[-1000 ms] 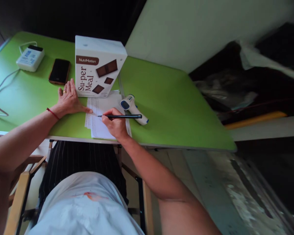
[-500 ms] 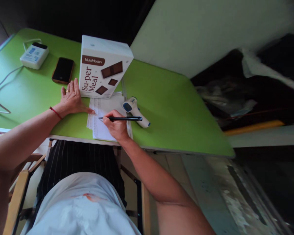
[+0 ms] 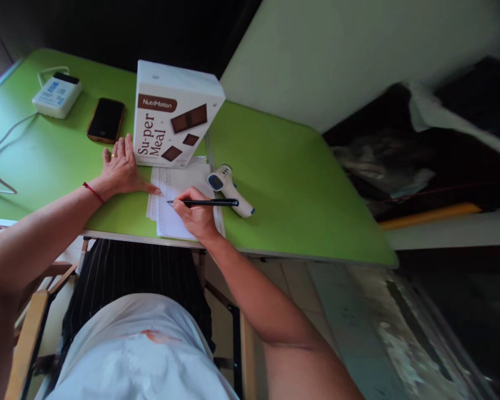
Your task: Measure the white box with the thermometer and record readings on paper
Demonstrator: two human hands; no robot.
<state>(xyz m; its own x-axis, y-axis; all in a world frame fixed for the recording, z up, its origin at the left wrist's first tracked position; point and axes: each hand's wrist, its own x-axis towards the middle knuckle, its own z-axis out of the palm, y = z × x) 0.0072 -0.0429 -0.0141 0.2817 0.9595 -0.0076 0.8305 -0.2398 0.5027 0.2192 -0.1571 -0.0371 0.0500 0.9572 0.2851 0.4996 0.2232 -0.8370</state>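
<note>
My right hand (image 3: 198, 215) grips a black pen (image 3: 212, 203), its tip at the handwritten part of some white paper sheets (image 3: 175, 225). Rows of small writing cover the left side of the sheets. Lying flat with fingers spread, my left hand (image 3: 123, 169) rests on the table, and its thumb reaches the paper's left edge. A white box labelled "Su-per Meal" (image 3: 179, 119) stands upright at the top of the sheets, close to my left fingers. Just right of the paper lies a white infrared thermometer (image 3: 231, 191) with a blue screen.
The green table (image 3: 283, 183) carries a dark phone (image 3: 106, 119) in a brown case left of the box. Farther left sit a white device (image 3: 57, 94) and a grey cable (image 3: 2, 141). To the right is a shelf holding a plastic bag (image 3: 387, 166) and a yellow bar (image 3: 433, 215).
The whole view has shifted very slightly, with the things appearing a little farther left. Both hands keep the same pose, and the pen tip stays at nearly the same spot on the paper.
</note>
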